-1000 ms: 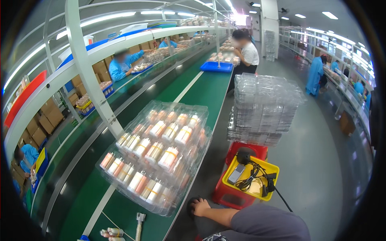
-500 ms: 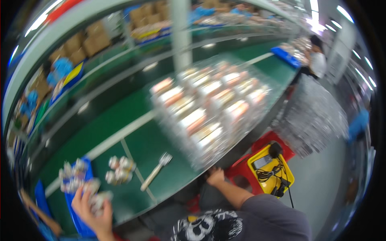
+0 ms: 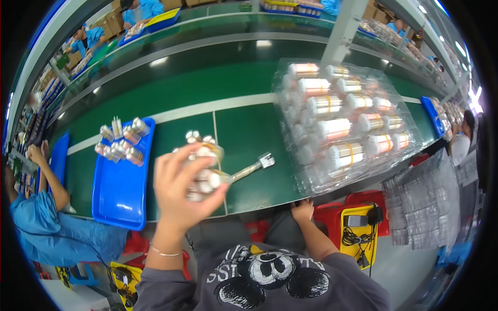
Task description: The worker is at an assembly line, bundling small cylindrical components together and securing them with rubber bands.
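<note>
My left hand point(image 3: 179, 186) is raised over the green work surface, its fingers and thumb curled round a bundle of small white-ended cylinders point(image 3: 207, 181). Just beyond it are more white-ended cylinders point(image 3: 199, 139), partly hidden by my fingers. To the right of that hand lies a tool point(image 3: 244, 172) with a pale handle and a squarish metallic head. My right hand point(image 3: 302, 211) rests low by the table's near edge, next to my leg, and its fingers are mostly hidden. On the left, a blue tray point(image 3: 119, 199) carries several bundled cylinders point(image 3: 120, 147) at its far end.
Clear plastic trays point(image 3: 306, 173) with banded white-and-copper cylinders point(image 3: 332, 128) stand on the right. A yellow bin point(image 3: 348, 248) with cables sits on a red stool point(image 3: 327, 217). Stacked clear trays point(image 3: 423, 202) stand farther right. A co-worker in blue point(image 3: 41, 217) sits at left.
My left hand has moved right, from beside the blue tray to the cylinders on the table, still holding cylinders. The view has turned left. My right hand stays by the table edge.
</note>
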A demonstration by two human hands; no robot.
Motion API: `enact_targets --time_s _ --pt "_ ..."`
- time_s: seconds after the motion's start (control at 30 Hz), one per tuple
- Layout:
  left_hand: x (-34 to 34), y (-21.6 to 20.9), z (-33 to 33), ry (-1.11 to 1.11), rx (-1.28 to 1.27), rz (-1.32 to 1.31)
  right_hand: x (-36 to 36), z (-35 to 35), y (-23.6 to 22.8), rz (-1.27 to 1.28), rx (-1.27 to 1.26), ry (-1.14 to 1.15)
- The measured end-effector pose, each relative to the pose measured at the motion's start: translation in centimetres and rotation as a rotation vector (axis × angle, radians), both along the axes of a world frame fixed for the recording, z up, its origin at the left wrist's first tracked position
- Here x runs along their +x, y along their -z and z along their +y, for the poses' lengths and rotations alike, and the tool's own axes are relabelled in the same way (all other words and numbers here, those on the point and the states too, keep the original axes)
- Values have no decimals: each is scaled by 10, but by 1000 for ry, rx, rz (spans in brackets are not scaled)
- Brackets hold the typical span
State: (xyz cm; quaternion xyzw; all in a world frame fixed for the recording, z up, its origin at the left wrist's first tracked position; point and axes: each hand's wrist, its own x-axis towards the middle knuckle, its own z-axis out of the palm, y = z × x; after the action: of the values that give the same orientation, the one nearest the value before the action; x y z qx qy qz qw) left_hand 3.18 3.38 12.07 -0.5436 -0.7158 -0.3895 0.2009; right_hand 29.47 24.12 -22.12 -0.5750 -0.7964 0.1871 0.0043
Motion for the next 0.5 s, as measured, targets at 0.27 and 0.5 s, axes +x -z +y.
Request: enact_targets --time_s 0.27,0.5 --pt "-122 -24 -5 -115 85 -230 -5 -12 4 2 -12 -43" --pt "-179 -1 53 -38 -40 -579 0 -14 -7 37 -17 15"
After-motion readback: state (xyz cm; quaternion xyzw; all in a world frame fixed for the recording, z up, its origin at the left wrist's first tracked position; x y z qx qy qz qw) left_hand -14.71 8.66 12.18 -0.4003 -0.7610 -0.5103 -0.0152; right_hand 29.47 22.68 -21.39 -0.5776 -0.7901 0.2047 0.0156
